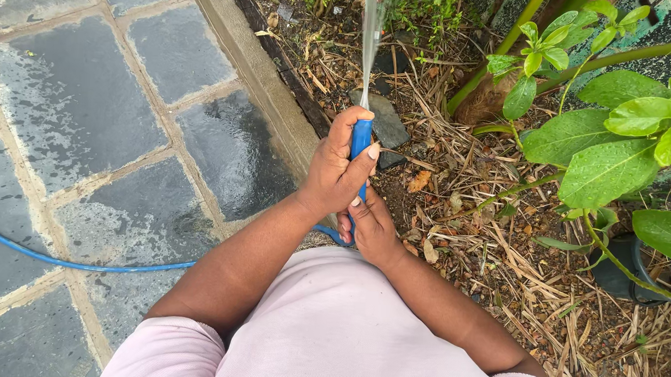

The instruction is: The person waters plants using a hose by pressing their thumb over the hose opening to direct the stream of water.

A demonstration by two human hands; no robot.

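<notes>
A blue garden hose (pixel 361 140) points away from me, and a thin jet of water (pixel 371 35) shoots from its end over the garden bed. My left hand (pixel 337 169) is wrapped around the hose near its tip, thumb pressed at the opening. My right hand (pixel 372 229) grips the hose just below, closer to my body. The rest of the hose (pixel 59 259) trails left across the wet paving.
Grey stone pavers (pixel 69 102), partly wet, lie on the left behind a concrete kerb (pixel 257 71). The bed on the right holds dry leaves and straw (pixel 494 252), a flat stone (pixel 386 122), leafy green plants (pixel 610 143) and a black pot (pixel 629 272).
</notes>
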